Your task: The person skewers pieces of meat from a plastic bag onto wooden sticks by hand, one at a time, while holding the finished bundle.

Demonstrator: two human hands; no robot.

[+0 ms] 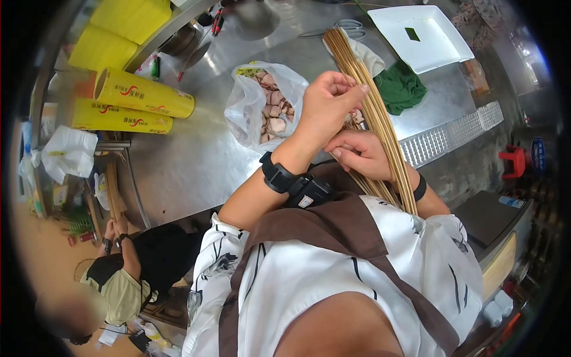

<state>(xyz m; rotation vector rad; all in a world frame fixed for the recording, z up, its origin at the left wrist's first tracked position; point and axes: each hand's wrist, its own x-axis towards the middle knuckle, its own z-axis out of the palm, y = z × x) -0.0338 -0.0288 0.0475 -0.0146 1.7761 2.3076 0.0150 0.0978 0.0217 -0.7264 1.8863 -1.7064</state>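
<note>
A long bundle of thin bamboo skewers slants from the steel table down against my apron, crossing my right wrist. My left hand is closed in a pinch at the bundle's left side; what its fingertips hold is hidden. Below it, my right hand has its fingers curled, with more skewers coming out beneath it. Small meat pieces show between the two hands. To the left of my left hand stands an open clear plastic bag with cut meat slices inside.
Behind the skewers lie a white cloth, a green cloth, scissors and a white tray. Yellow boxes are stacked at left. A perforated metal strip runs along the right. Another person holds sticks at lower left.
</note>
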